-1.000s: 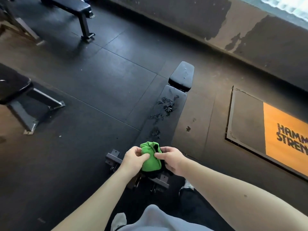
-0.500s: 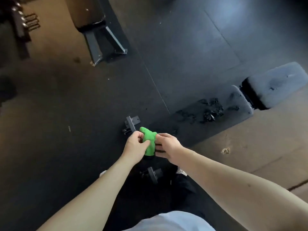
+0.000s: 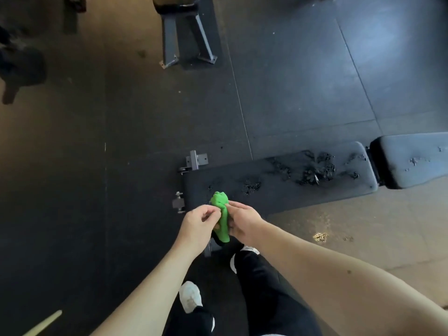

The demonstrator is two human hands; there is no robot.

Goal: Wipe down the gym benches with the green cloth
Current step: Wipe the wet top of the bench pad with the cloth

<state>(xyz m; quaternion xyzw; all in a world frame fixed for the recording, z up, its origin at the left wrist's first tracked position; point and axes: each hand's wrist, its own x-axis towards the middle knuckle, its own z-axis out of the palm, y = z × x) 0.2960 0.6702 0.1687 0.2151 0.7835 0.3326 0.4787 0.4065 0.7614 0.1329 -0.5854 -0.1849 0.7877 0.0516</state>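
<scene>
A bunched green cloth [image 3: 221, 214] hangs between both my hands above the near end of a long black bench [image 3: 278, 187]. My left hand [image 3: 197, 225] pinches its left side with curled fingers. From the right, my right hand [image 3: 242, 220] grips it, thumb on top. The bench pad runs from centre to the right edge, its surface cracked and flaking in several patches. Its separate seat pad [image 3: 412, 161] lies at the far right.
A second bench's grey steel legs [image 3: 186, 37] stand at the top centre. Dark rubber floor tiles [image 3: 303, 81] surround the benches. My legs and shoes [image 3: 191, 297] are at the bottom. A pale stick end [image 3: 43, 323] shows at bottom left.
My view has swung left and down, so the bench now runs sideways. Both hands have kept hold of the cloth and kneaded it into a longer, narrower bunch.
</scene>
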